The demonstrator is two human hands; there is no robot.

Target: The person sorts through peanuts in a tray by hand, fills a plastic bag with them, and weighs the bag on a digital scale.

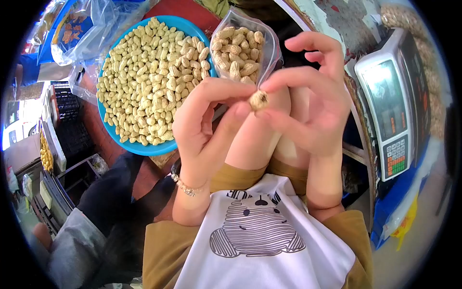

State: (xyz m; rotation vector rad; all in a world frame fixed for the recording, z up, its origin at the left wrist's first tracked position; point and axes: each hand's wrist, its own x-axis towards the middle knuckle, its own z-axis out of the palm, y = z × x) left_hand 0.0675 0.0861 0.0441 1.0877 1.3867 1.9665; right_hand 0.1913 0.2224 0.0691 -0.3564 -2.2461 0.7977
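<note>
A single peanut [259, 100] is pinched between the fingertips of both hands, above the knees, with a dark spot on its top. My left hand [209, 118] holds it from the left by thumb and forefinger. From the right, my right hand [308, 96] grips it between thumb and forefinger, its other fingers raised and curled. Unshelled peanuts fill a round blue basin [107, 126] behind my left hand. Right of the basin, an open clear plastic bag [271, 45] holds more unshelled peanuts.
A digital scale [394, 111] with a keypad stands at the right. Clear plastic bags [86, 36] lie at the upper left, near another person's arm [53, 72]. Black crates [67, 108] stand at the left. Dark-clothed legs [113, 188] of someone nearby show at lower left.
</note>
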